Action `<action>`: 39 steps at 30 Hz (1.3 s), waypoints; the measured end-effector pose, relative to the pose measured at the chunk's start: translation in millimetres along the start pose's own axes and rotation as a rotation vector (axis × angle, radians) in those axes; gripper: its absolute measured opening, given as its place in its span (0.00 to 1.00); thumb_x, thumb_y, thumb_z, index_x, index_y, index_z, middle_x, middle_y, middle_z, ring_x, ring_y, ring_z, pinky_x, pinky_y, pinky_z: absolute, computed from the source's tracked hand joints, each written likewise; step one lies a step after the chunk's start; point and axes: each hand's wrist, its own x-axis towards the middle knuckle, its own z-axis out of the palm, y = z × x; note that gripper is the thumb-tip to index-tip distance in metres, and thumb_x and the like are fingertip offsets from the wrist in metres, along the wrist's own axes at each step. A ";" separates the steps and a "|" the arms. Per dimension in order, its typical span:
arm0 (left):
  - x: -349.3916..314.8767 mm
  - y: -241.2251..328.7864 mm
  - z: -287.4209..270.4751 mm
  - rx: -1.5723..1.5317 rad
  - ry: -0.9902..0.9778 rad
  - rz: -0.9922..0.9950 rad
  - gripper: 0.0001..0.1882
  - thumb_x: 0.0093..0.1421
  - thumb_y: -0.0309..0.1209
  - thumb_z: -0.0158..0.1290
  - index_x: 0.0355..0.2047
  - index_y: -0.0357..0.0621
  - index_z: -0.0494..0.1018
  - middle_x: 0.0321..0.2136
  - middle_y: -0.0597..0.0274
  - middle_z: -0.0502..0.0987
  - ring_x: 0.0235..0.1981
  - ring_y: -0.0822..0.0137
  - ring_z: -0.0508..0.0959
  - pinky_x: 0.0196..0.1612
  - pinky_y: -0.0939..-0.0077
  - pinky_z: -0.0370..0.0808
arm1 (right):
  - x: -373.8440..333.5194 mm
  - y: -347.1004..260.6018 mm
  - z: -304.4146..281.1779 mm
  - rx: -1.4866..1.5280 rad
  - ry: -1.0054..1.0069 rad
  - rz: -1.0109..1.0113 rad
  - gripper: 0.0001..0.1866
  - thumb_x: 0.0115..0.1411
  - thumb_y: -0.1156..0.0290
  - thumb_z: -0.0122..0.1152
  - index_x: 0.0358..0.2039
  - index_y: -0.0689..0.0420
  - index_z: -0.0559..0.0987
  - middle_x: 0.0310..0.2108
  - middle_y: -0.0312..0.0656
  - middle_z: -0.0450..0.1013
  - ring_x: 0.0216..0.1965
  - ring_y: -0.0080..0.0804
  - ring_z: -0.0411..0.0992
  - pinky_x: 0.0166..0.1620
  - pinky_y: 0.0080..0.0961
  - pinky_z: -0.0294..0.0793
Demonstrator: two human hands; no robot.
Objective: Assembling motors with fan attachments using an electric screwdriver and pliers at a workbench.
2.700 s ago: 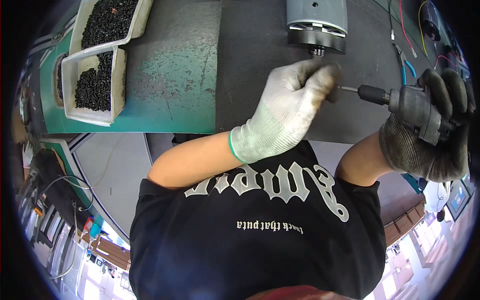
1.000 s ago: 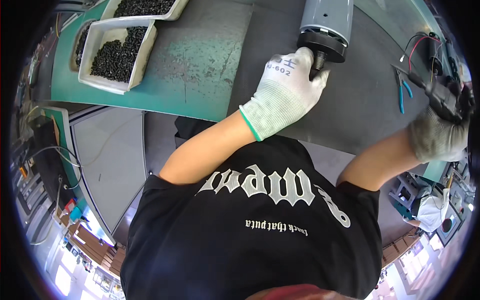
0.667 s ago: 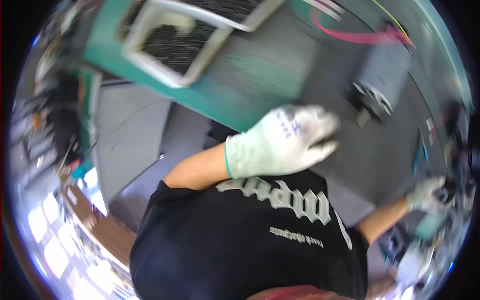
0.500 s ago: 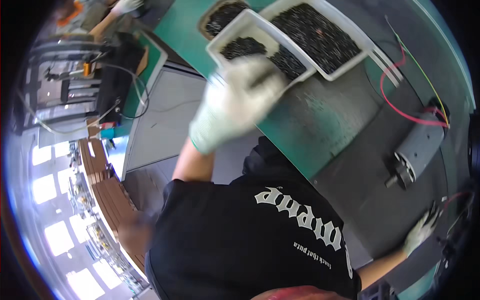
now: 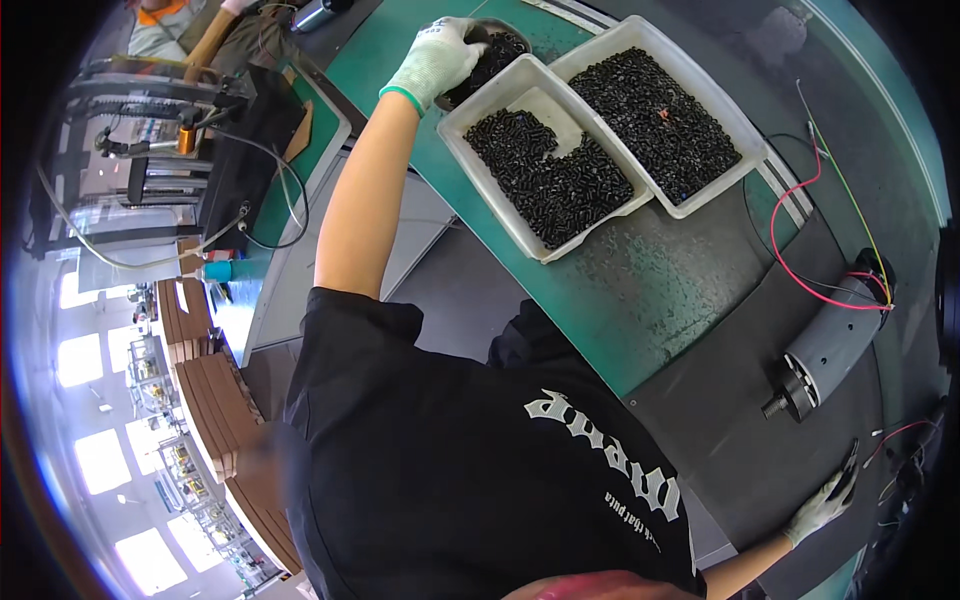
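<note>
My left hand [image 5: 440, 62], in a white knitted glove with a green cuff, reaches to the far left over a round container [image 5: 528, 42] of small black cylindrical pieces [image 5: 497, 58]. Its fingers are curled at the pieces; what lies between them is hidden. Beside it, a white tray [image 5: 490, 215] holds more of these black pieces, with part of its bottom bare. My right hand [image 5: 822, 508], also gloved, is low at the right over the dark mat. Its fingers are closed around a slim dark thing [image 5: 851, 468] that I cannot make out.
A second white tray [image 5: 690, 205] of black pieces, with a small reddish bit among them, adjoins the first. A grey cylindrical motor [image 5: 835, 340] with red and green-yellow wires lies at the right. Another person's arm [image 5: 212, 38] and a machine frame [image 5: 150, 150] are at the far left.
My left hand has moved away from above the nearer white tray to the round container at the back. My right hand has shifted slightly down in the view.
</note>
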 end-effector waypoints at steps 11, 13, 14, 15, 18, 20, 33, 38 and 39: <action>7.1 -27.7 22.0 -0.051 -0.028 -0.012 0.18 0.60 0.36 0.54 0.47 0.37 0.73 0.38 0.44 0.79 0.42 0.53 0.81 0.46 0.62 0.77 | -1.8 7.1 5.2 0.030 0.012 0.037 0.31 0.66 0.47 0.46 0.59 0.58 0.68 0.57 0.57 0.63 0.58 0.52 0.60 0.61 0.43 0.58; 4.8 -31.3 21.2 -0.078 -0.027 -0.006 0.18 0.60 0.36 0.54 0.47 0.37 0.73 0.37 0.45 0.80 0.40 0.54 0.81 0.43 0.64 0.78 | -2.8 7.7 4.1 0.034 0.015 0.037 0.31 0.66 0.47 0.46 0.59 0.58 0.68 0.58 0.56 0.63 0.59 0.52 0.60 0.61 0.43 0.58; 4.5 -31.1 19.3 -0.102 -0.026 0.002 0.18 0.60 0.36 0.54 0.46 0.37 0.73 0.37 0.47 0.80 0.38 0.55 0.81 0.41 0.66 0.78 | -3.2 7.0 4.0 0.037 0.017 0.039 0.31 0.66 0.47 0.46 0.59 0.58 0.69 0.58 0.56 0.63 0.59 0.52 0.60 0.61 0.43 0.57; 3.9 -31.4 17.5 -0.127 -0.025 0.009 0.18 0.60 0.36 0.55 0.46 0.36 0.73 0.36 0.48 0.80 0.36 0.57 0.82 0.38 0.68 0.79 | -3.2 6.0 4.0 0.037 0.019 0.042 0.31 0.66 0.47 0.46 0.59 0.58 0.69 0.58 0.56 0.63 0.59 0.52 0.60 0.61 0.43 0.57; 0.3 -41.0 15.7 -0.298 -0.004 -0.095 0.19 0.59 0.38 0.56 0.44 0.35 0.75 0.34 0.49 0.80 0.35 0.58 0.81 0.40 0.68 0.77 | -3.5 4.2 4.3 -0.001 0.027 0.061 0.31 0.65 0.46 0.46 0.59 0.58 0.69 0.58 0.56 0.63 0.59 0.52 0.59 0.61 0.43 0.57; -4.0 -45.2 15.0 -0.384 0.005 -0.147 0.19 0.58 0.38 0.57 0.43 0.34 0.75 0.33 0.49 0.80 0.34 0.59 0.81 0.41 0.68 0.77 | -7.6 7.7 5.7 -0.012 0.045 0.082 0.32 0.65 0.46 0.46 0.59 0.58 0.69 0.58 0.56 0.63 0.59 0.52 0.60 0.61 0.43 0.57; -20.2 -39.8 8.3 -0.942 0.147 -0.251 0.12 0.62 0.34 0.56 0.38 0.36 0.77 0.25 0.66 0.77 0.23 0.80 0.71 0.25 0.85 0.68 | -12.1 21.3 10.9 0.018 0.095 0.160 0.34 0.65 0.43 0.44 0.57 0.61 0.68 0.53 0.57 0.65 0.56 0.54 0.62 0.58 0.45 0.60; -15.1 -38.3 6.2 -0.568 0.173 -0.072 0.13 0.62 0.34 0.56 0.38 0.35 0.76 0.25 0.66 0.77 0.21 0.80 0.70 0.25 0.85 0.67 | -14.2 22.6 12.4 0.040 0.116 0.136 0.34 0.65 0.43 0.45 0.57 0.62 0.68 0.53 0.58 0.65 0.55 0.54 0.63 0.58 0.45 0.60; -15.0 -35.7 5.3 -0.434 0.187 -0.029 0.13 0.62 0.34 0.55 0.38 0.35 0.76 0.24 0.66 0.77 0.21 0.80 0.69 0.24 0.85 0.66 | -14.2 22.1 12.1 0.038 0.115 0.139 0.34 0.65 0.43 0.45 0.57 0.62 0.68 0.53 0.58 0.65 0.55 0.54 0.63 0.58 0.45 0.60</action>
